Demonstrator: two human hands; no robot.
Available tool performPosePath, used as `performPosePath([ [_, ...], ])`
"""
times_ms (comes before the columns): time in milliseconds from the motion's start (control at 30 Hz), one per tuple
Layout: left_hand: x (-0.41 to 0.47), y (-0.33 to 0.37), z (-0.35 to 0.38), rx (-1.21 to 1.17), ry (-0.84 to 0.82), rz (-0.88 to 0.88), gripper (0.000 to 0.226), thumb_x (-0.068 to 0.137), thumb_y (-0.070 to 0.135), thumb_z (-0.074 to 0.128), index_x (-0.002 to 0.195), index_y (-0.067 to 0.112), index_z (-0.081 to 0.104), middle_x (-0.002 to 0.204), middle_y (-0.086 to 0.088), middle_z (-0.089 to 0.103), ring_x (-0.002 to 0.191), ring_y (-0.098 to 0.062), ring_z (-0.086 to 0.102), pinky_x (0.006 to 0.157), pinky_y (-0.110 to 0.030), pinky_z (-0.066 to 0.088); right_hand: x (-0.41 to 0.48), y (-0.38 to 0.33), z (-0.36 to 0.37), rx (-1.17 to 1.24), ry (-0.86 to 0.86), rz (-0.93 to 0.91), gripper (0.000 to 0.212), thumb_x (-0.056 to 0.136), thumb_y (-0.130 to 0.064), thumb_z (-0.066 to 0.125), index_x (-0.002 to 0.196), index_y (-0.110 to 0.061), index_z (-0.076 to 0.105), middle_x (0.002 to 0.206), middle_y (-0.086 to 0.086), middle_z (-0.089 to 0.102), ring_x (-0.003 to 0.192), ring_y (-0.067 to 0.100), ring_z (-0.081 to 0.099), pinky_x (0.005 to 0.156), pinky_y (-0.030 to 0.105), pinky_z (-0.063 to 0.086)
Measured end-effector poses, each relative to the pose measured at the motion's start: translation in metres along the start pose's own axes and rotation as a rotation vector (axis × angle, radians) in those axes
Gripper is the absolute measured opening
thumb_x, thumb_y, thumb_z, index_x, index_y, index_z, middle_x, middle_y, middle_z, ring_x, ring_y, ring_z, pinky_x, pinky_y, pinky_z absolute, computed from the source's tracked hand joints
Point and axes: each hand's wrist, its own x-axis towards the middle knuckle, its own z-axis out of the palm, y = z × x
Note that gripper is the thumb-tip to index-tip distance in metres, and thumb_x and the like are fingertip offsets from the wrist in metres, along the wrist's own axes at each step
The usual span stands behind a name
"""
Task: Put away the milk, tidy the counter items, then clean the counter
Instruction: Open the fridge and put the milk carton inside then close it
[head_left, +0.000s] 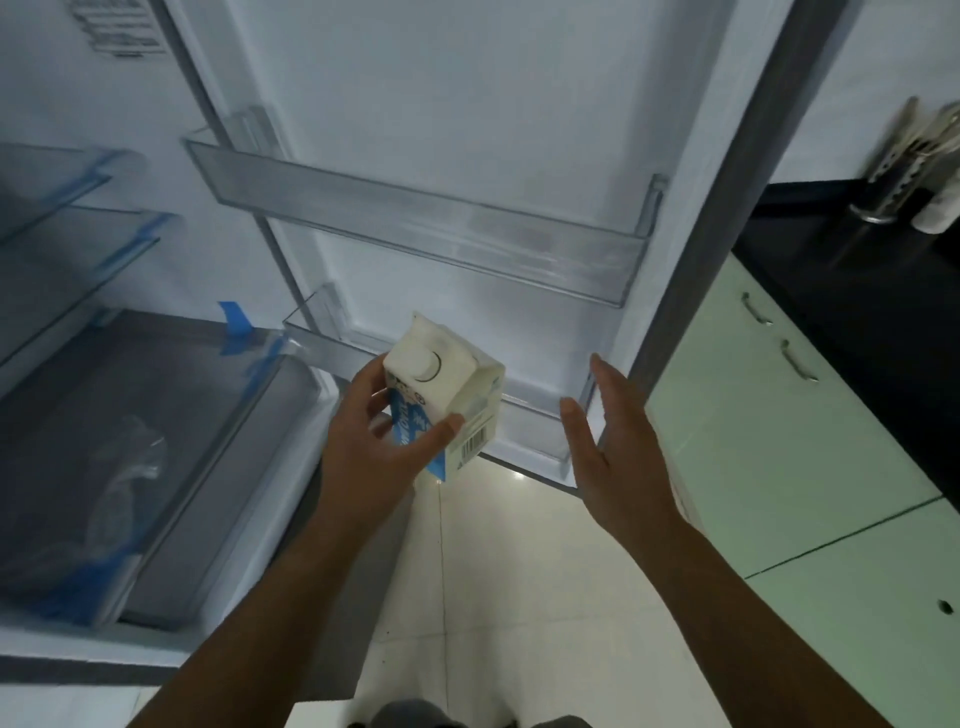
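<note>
— Forearms, two, bare, entering from the bottom edge. Left hand (374, 441): state?

— Closed around a milk carton (447, 400); thumb on the barcode side, other fingers curled round the blue-printed face. Right hand (613, 447): holding nothing, palm turned toward the carton, fingers straight and close together, thumb apart.

— Carton, location?

— In the air, tilted, white round cap facing up at the camera. It sits in front of the lower door bin (540, 415) of the open fridge door (467, 104), not yet inside it. Right hand is just beside that bin's right end; whether it touches the bin I cannot tell.

— Other door fittings?

— Upper door bin (415, 218), clear plastic, nothing visible in it.

— Fridge interior, left?

— Glass shelves (78, 234) with blue tape on the edges; below them a crisper drawer (156, 467), also taped, with something crumpled and clear inside, too blurred to name.

— Right of the door?

— Pale green cabinets (779, 441) with metal handles, under a black counter (857, 291). On the counter, far corner: a perforated metal holder (888, 192) and a white container (935, 208) just beside it, both blurred.

— Underfoot?

— White tiled floor (493, 571).
</note>
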Motion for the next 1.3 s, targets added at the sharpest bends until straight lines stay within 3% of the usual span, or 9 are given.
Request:
performPosePath([
  [67,-0.003,0.002,-0.017,0.043,0.048,0.007,0.065,0.06,0.041,0.073,0.118,0.02,0.05,0.114,0.018,0.059,0.104,0.008,0.058,0.075,-0.015,0.054,0.009,-0.011,0.012,0.011,-0.1,-0.065,0.061,0.088,-0.05,0.032,0.143,-0.023,0.027,0.151,-0.005,0.03,0.138,0.011,0.027,0.113,0.035,0.026],
  [167,-0.009,0.005,-0.052,0.105,0.152,-0.006,0.074,0.058,0.053,0.069,0.121,0.022,0.049,0.121,0.011,0.059,0.111,-0.003,0.057,0.083,-0.025,0.055,0.028,-0.034,0.038,0.035,-0.242,-0.175,0.057,0.09,-0.055,0.034,0.14,-0.026,0.032,0.147,-0.005,0.037,0.134,0.011,0.035,0.11,0.04,0.034],
  [367,-0.011,0.034,-0.149,0.246,0.498,-0.015,0.074,0.061,0.061,0.072,0.123,0.027,0.05,0.119,0.015,0.06,0.108,-0.003,0.058,0.088,-0.034,0.053,0.081,-0.121,0.11,0.077,-0.496,-0.453,0.048,0.091,-0.042,0.044,0.133,-0.02,0.041,0.135,-0.004,0.048,0.117,0.005,0.044,0.094,0.014,0.036],
  [467,-0.005,0.051,-0.193,0.243,0.69,0.002,0.072,0.059,0.056,0.074,0.121,0.027,0.05,0.114,0.019,0.06,0.104,0.004,0.057,0.083,-0.024,0.052,0.11,-0.171,0.152,0.116,-0.583,-0.606,0.045,0.092,-0.037,0.047,0.132,-0.017,0.043,0.135,0.0,0.048,0.121,0.009,0.044,0.1,0.022,0.038],
  [633,0.019,0.062,-0.258,0.232,0.996,0.047,0.058,0.069,0.035,0.076,0.121,0.029,0.051,0.109,0.024,0.058,0.101,0.011,0.053,0.078,-0.015,0.045,0.153,-0.252,0.227,0.154,-0.611,-0.791,0.043,0.092,-0.032,0.05,0.129,-0.01,0.047,0.132,0.007,0.05,0.12,0.017,0.047,0.095,0.02,0.033],
  [800,0.047,0.054,-0.299,0.195,1.19,0.055,0.057,0.07,0.032,0.078,0.12,0.024,0.052,0.109,0.022,0.058,0.091,0.023,0.051,0.07,0.0,0.042,0.178,-0.308,0.294,0.087,-0.705,-0.868,0.05,0.092,-0.04,0.048,0.131,-0.01,0.045,0.133,0.009,0.048,0.115,0.023,0.05,0.097,0.04,0.044],
  [1033,0.075,0.03,-0.332,0.15,1.406,-0.046,0.066,0.064,0.036,0.081,0.123,0.031,0.051,0.119,0.014,0.059,0.103,0.001,0.057,0.086,-0.024,0.05,0.198,-0.337,0.374,-0.129,-0.767,-0.938,0.054,0.092,-0.043,0.045,0.132,-0.006,0.044,0.135,0.014,0.046,0.12,0.031,0.045,0.099,0.041,0.039],
  [1200,0.094,0.014,-0.349,0.175,1.501,-0.049,0.062,0.062,0.036,0.082,0.116,0.035,0.051,0.118,0.014,0.056,0.095,0.011,0.053,0.077,-0.009,0.046,0.206,-0.331,0.399,-0.202,-0.657,-0.974,0.045,0.089,-0.043,0.049,0.123,-0.014,0.054,0.129,0.01,0.053,0.117,0.031,0.045,0.093,0.037,0.037],
  [1300,0.108,0.004,-0.362,0.189,1.546,-0.07,0.069,0.06,0.042,0.08,0.121,0.031,0.05,0.12,0.01,0.056,0.102,0.002,0.055,0.085,-0.023,0.051,0.209,-0.326,0.404,-0.154,-0.64,-0.986,0.046,0.087,-0.046,0.05,0.121,-0.016,0.056,0.128,0.008,0.054,0.118,0.031,0.045,0.094,0.037,0.038],
])
